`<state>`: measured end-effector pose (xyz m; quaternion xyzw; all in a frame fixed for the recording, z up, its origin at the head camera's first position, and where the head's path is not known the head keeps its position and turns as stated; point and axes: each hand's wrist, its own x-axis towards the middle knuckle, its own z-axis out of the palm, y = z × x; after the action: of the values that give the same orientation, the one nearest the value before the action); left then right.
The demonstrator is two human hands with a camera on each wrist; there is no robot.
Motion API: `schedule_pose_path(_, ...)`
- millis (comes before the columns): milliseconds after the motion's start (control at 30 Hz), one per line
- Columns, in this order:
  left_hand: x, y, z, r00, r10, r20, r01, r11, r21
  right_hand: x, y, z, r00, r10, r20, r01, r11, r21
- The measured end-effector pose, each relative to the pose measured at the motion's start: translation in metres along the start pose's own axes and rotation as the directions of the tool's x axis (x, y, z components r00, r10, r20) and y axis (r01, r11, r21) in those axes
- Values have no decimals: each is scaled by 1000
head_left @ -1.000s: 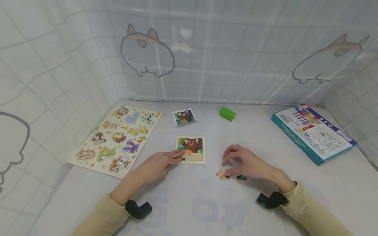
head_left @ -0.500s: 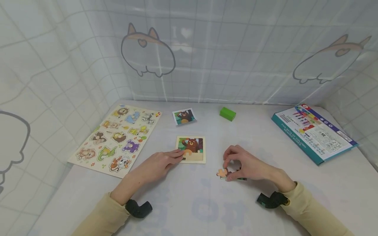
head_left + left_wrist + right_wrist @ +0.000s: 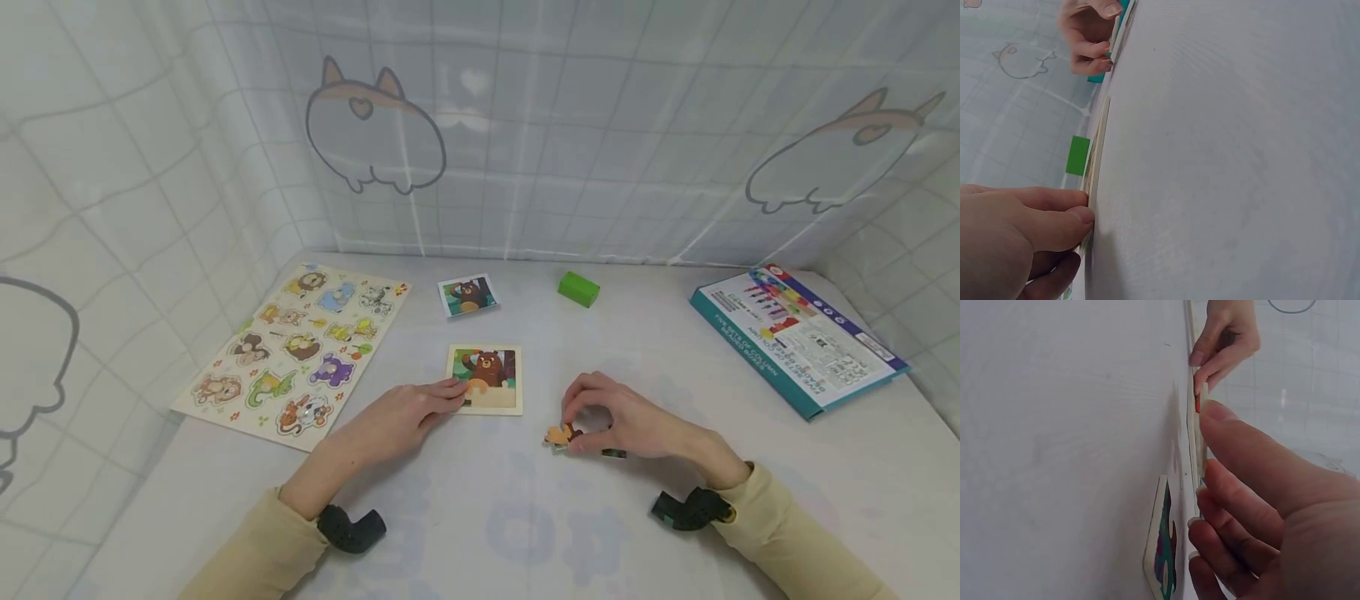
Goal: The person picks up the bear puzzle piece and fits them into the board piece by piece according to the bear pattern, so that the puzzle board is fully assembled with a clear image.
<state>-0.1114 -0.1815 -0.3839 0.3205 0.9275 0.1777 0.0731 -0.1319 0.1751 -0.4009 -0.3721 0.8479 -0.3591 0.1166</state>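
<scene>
A small square wooden bear jigsaw tray (image 3: 498,400) lies mid-table in the head view, its upper part filled with picture pieces and bare wood along the bottom. My left hand (image 3: 399,419) holds the tray's left edge between thumb and fingers. To the right, my right hand (image 3: 628,419) pinches an orange-and-brown jigsaw piece (image 3: 557,435) between thumb and forefinger. The right wrist view shows that piece (image 3: 1204,440) edge-on, raised off the table. Another jigsaw piece (image 3: 614,454), green and dark, lies under the right hand, partly hidden in the head view.
A bear picture card (image 3: 468,297) and a green block (image 3: 578,289) lie behind the tray. A large animal peg puzzle board (image 3: 279,368) covers the left side. At the right lies a flat teal-edged box (image 3: 798,337). A tiled-pattern curtain (image 3: 517,150) stands behind the table.
My right thumb and forefinger have closed on the orange-and-brown piece, lifted and tilted it, moving it slightly left. My left hand stays at the tray's edge.
</scene>
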Motion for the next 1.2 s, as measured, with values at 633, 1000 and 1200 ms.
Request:
schedule_pose_path(633,1,0,0,1000,-19,-15,19,999,-25,4,-1,0,991,-67,-114,66,998,-13)
schedule_pose_path(1000,0,-1,-1,999,-27,-23,25,998,-58,32,-25,11,973,-105,-206,91,993,-73)
schedule_pose_path(1200,1,-4,1,999,-26,-21,25,998,-56,53,-38,24,964,-53,-261,29,995,-96)
